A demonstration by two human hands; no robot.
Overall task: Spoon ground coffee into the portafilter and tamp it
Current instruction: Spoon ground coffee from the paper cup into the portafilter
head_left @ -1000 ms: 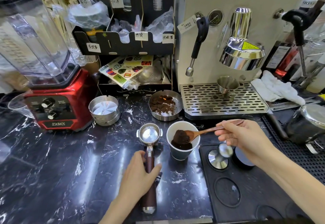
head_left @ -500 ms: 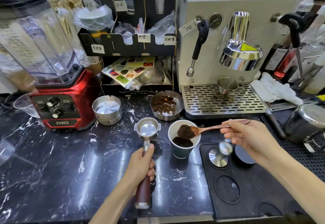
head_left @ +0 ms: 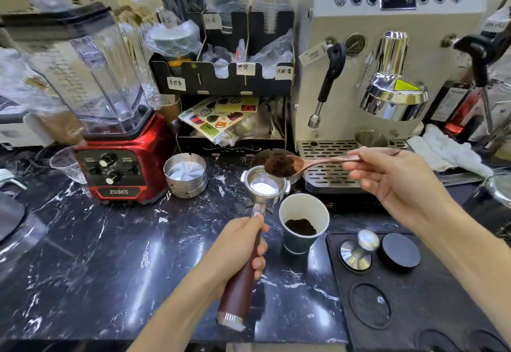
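- Portafilter (head_left: pixel 257 213): held above the counter (head_left: pixel 110 255); its basket lies beyond the left hand's fingertips, away from the body, and shows a bright bare bottom. The long axis runs from the handle end near the body, up and slightly right, to the basket.
- Left hand (head_left: pixel 235 252): fingers wrapped closed around the dark red handle, thumb laid along its top toward the metal neck.
- Right hand (head_left: pixel 392 183): fingers pinched narrowly on the tail of the spoon (head_left: pixel 326 162), which runs leftward from the fingertips, almost level.
- Ground coffee (head_left: pixel 280 165): a heaped mound in the spoon bowl, far left of the right fingertips, hanging over the basket's far right rim.
- Paper cup (head_left: pixel 304 221): stands just right of the portafilter neck, below the spoon, some coffee in its bottom.
- Tamper (head_left: pixel 359 252): upright on the mat (head_left: pixel 414 310), beneath the right wrist; the right hand is nearer.
- Judgement: the coming move likely needs a short shift of the spoon bowl toward the body, then a tilt.
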